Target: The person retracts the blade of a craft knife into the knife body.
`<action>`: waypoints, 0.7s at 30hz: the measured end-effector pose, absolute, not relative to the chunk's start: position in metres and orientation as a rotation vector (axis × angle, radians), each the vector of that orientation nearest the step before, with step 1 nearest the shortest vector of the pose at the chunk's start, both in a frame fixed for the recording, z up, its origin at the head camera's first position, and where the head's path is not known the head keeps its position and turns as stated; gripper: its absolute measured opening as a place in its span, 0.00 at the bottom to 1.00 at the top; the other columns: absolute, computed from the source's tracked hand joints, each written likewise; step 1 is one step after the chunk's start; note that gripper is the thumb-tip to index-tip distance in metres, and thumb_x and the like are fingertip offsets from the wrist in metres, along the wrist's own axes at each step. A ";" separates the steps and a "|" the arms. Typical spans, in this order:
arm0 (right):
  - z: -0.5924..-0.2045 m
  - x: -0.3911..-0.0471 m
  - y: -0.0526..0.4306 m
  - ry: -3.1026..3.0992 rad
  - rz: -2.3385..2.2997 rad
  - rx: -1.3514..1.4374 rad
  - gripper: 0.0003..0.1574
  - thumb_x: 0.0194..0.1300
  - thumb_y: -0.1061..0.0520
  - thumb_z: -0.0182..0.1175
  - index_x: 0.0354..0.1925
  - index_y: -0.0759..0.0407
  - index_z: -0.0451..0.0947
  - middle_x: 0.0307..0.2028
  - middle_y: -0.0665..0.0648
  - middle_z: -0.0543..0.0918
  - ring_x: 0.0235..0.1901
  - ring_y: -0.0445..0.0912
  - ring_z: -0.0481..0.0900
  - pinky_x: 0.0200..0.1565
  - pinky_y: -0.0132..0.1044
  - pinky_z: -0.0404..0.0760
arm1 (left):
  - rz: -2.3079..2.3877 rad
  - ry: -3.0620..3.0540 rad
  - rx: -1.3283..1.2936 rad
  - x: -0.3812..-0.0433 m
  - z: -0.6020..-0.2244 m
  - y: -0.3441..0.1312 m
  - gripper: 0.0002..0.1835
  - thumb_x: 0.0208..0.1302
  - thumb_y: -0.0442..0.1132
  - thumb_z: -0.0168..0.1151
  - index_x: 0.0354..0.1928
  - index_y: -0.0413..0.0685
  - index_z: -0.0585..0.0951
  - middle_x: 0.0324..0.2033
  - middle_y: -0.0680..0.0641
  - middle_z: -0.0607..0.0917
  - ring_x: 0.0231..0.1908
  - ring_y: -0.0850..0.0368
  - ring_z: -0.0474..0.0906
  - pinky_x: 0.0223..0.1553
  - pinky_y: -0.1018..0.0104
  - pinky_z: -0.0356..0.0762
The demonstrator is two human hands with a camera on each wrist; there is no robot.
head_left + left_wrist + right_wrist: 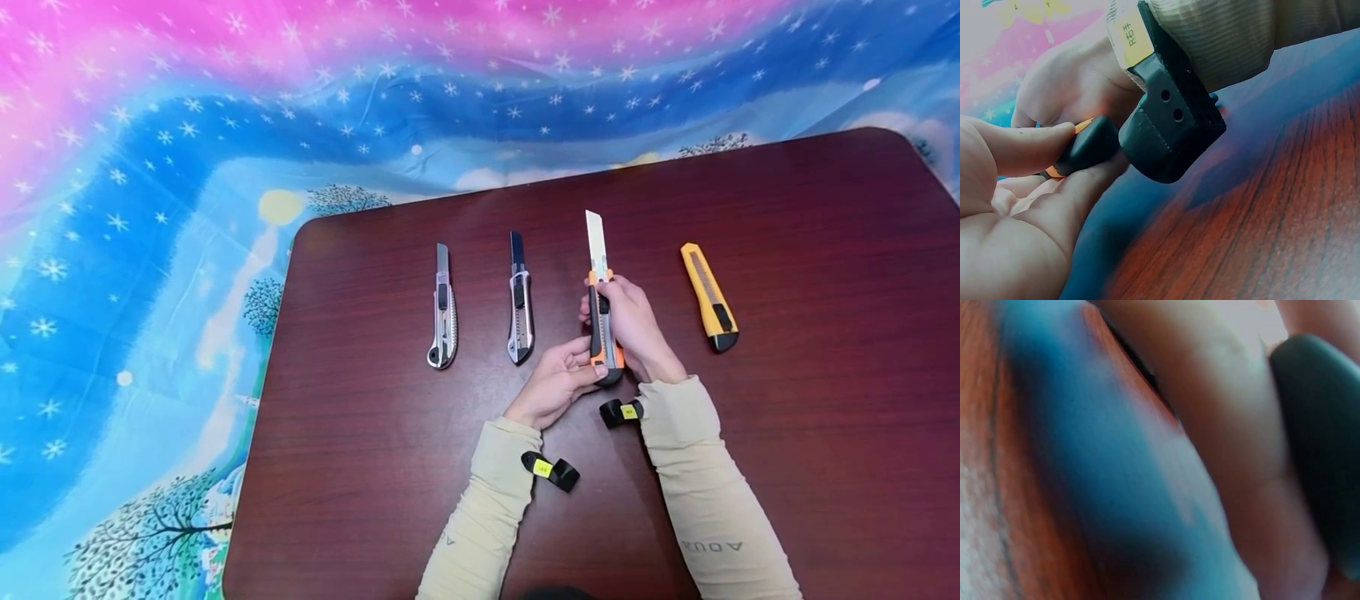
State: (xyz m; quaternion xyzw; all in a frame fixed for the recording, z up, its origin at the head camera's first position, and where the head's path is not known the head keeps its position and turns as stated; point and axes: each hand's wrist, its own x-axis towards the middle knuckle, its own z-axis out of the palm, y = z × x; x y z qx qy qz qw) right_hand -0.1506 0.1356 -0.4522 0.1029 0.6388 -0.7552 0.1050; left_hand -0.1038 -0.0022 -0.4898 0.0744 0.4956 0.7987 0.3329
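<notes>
Both of my hands hold an orange and black utility knife (596, 325) in the head view, its wide blade (596, 237) extended and pointing away from me. My right hand (637, 325) grips the body, thumb on top by the black slider. At the butt, my left hand (558, 379) pinches the handle between thumb and fingers. The left wrist view shows the knife's black end cap (1091, 147) between left thumb and fingers, with the right hand behind. A blurred finger (1229, 444) and the dark cap (1322, 450) fill much of the right wrist view.
Two silver-grey utility knives, one with a grey blade (442, 308) and one with a dark blade (519, 308), lie left of the hands. A yellow utility knife (708, 300) lies to the right. All rest on a dark red-brown table (375, 467) before a patterned cloth (300, 108).
</notes>
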 end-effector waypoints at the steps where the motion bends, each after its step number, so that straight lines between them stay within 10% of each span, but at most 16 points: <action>1: -0.452 -0.151 0.135 1.879 -2.231 0.302 0.24 0.75 0.57 0.37 0.61 0.72 0.60 0.29 0.51 0.77 0.29 0.39 0.77 0.37 0.28 0.82 | 2.087 1.294 0.195 -0.104 -0.490 -0.003 0.28 0.66 0.20 0.47 0.68 0.31 0.63 0.62 0.25 0.69 0.47 0.65 0.78 0.53 0.73 0.79; 21: -0.451 -0.149 0.147 1.678 -2.333 0.180 0.19 0.75 0.59 0.36 0.60 0.65 0.59 0.33 0.53 0.76 0.25 0.42 0.80 0.31 0.33 0.85 | 2.028 1.454 0.206 -0.105 -0.489 0.001 0.24 0.66 0.22 0.52 0.64 0.28 0.68 0.57 0.26 0.75 0.48 0.60 0.80 0.54 0.63 0.81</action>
